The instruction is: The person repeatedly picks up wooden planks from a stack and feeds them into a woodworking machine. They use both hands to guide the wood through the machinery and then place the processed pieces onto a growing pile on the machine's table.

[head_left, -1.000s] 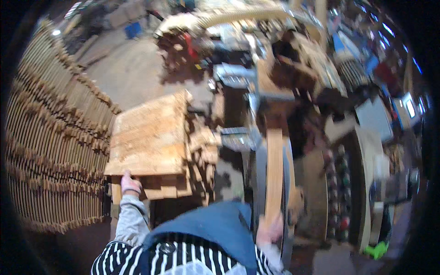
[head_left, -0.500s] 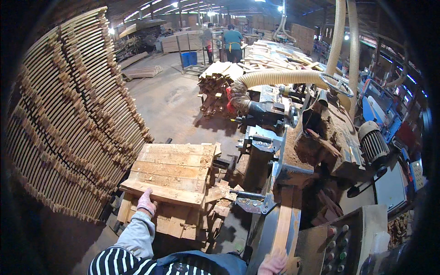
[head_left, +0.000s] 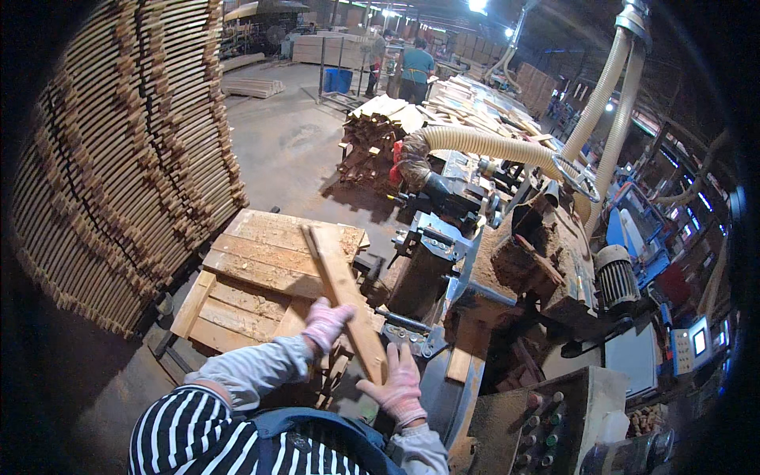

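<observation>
Timber workshop (head_left: pixel 273 170), plank (head_left: pixel 366 336) between both hands (head_left: pixel 326 323) (head_left: pixel 400 389)

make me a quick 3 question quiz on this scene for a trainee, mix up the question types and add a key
1. Multiple choice: which hand is at the near end of the held board?
a) left
b) right
c) neither

2. True or false: the tall slat stack stands to the left of the low pile of planks.

3. Fill in the blank: the ribbed hoses are ____ in colour.

Key:
1. b; the right hand is at that end, while the left hand holds the board near its middle.
2. True.
3. Cream.
</observation>
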